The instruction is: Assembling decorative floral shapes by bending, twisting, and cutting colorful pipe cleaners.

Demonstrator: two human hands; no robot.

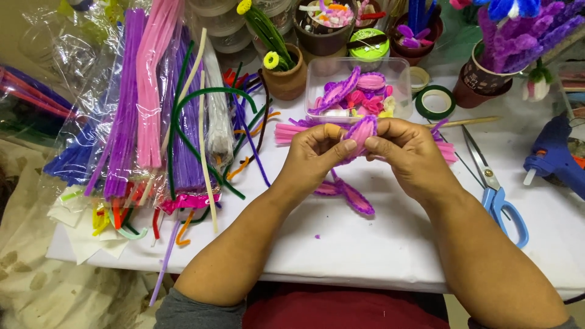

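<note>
Bundles of pipe cleaners [152, 103] in clear sleeves, purple, pink, blue and green, lie heaped at the far left of the white tabletop [365, 244], too many to count singly. Next to the right, the left hand [314, 152] is closed, thumb and fingers pinching one end of a pink-and-purple petal [361, 135], a fuzzy looped piece with a pink centre and purple outline, held just above the tabletop at mid-frame. Below it, one similar finished petal [353, 196] lies flat on the tabletop. Behind the hands stand one small clay pot [285, 76] with green stems and two yellow tips, and one clear plastic box [359, 88] holding further petal pieces. The right hand [411, 152] is likewise closed, gripping the opposite end of the held petal. Farther right come one roll of green tape [435, 102], one pair of blue-handled scissors [496, 189], and one blue glue gun [557, 155] at the edge.
</note>
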